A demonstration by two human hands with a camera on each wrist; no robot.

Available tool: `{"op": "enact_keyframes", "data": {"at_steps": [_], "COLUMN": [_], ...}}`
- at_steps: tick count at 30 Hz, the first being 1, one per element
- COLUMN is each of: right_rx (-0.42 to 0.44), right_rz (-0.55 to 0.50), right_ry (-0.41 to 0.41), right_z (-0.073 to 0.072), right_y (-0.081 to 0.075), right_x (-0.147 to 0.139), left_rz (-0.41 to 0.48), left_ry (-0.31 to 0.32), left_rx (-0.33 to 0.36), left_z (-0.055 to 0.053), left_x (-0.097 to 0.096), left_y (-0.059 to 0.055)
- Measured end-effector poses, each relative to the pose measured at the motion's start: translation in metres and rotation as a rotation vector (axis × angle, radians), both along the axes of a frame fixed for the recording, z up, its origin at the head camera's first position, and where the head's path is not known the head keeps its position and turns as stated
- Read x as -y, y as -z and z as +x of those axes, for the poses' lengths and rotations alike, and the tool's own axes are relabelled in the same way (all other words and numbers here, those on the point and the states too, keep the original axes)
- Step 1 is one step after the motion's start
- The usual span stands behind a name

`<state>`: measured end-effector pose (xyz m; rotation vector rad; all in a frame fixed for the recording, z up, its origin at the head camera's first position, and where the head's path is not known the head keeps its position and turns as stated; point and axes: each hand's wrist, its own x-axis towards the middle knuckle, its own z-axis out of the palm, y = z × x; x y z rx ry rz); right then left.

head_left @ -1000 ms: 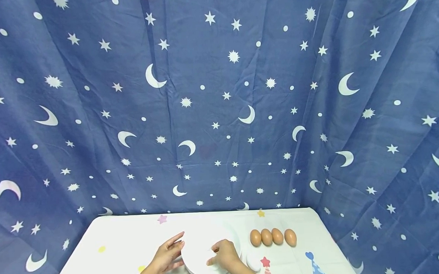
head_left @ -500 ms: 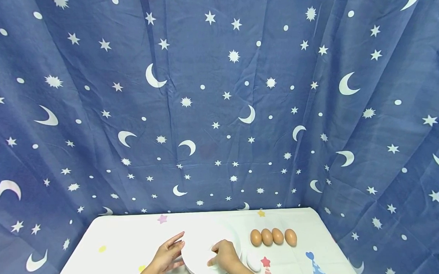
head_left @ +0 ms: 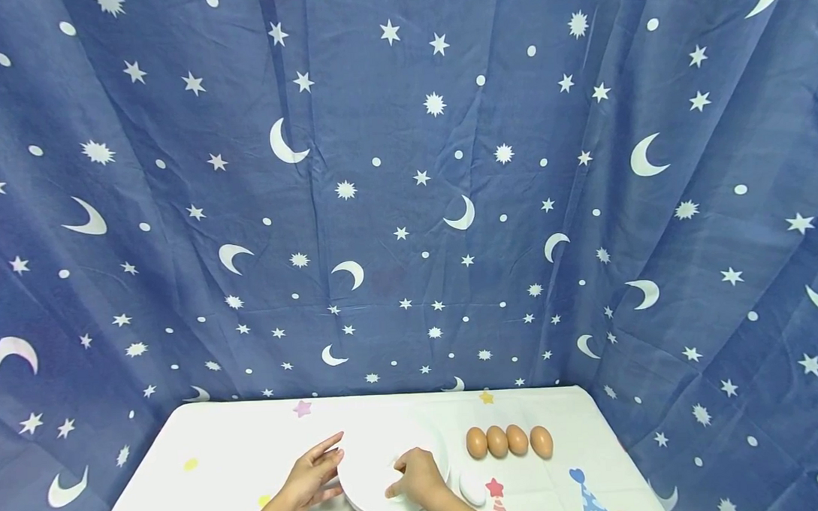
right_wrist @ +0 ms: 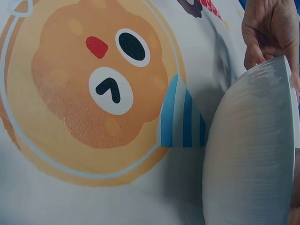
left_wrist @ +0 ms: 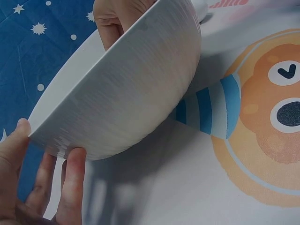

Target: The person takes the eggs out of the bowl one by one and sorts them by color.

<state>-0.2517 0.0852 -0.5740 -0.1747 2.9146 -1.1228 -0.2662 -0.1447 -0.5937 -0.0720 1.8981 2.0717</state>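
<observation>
We see a white bowl (left_wrist: 126, 101), its outer wall finely streaked. The curtain (head_left: 390, 200) is blue, scattered with white stars, crescents, bursts and dots. The tablecloth (head_left: 233, 438) is white, printed with a pink star (head_left: 302, 409) towards the bowl's ten o'clock and a yellow star (head_left: 486, 397) towards its two. At three o'clock we find four brown eggs (head_left: 497, 442); at their four o'clock, a blue printed party hat (head_left: 591, 503) has paler markings. From the right wrist, at the bowl's ten o'clock, we make out an orange printed face (right_wrist: 75, 77), red-nosed, ringed in pale blue.
</observation>
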Motion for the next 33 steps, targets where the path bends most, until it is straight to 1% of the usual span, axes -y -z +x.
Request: {"op": "enact_keyframes", "data": {"at_steps": [6, 9, 12, 16, 20, 25, 29, 33], "right_rx": [0.029, 0.068, 0.162, 0.311, 0.400, 0.451, 0.476, 0.482], "right_rz": [-0.035, -0.050, -0.103, -0.220, -0.347, -0.456, -0.508, -0.552], "right_ry": [-0.032, -0.041, -0.016, 0.045, 0.056, 0.026, 0.018, 0.007], "right_z": [-0.001, -0.004, -0.007, -0.008, -0.008, -0.005, -0.003, 0.000], "right_y": [-0.003, -0.007, -0.011, -0.019, -0.027, -0.034, -0.041, -0.053], "right_x": [-0.003, -0.005, -0.007, -0.010, -0.014, -0.024, -0.037, -0.053], "left_rz": [0.000, 0.008, 0.013, 0.015, 0.015, 0.018, 0.018, 0.014], "left_ry": [-0.015, -0.022, -0.022, -0.018, -0.016, -0.025, -0.028, -0.023], "left_rx": [0.006, 0.006, 0.009, 0.015, 0.020, 0.011, 0.003, 0.008], "left_z": [-0.001, -0.002, -0.003, -0.003, -0.002, -0.002, -0.002, -0.002], "left_x": [0.000, 0.000, 0.000, 0.000, 0.000, -0.002, -0.002, -0.002], "left_y": [0.001, 0.000, -0.001, -0.001, -0.001, 0.000, 0.001, 0.000]}}
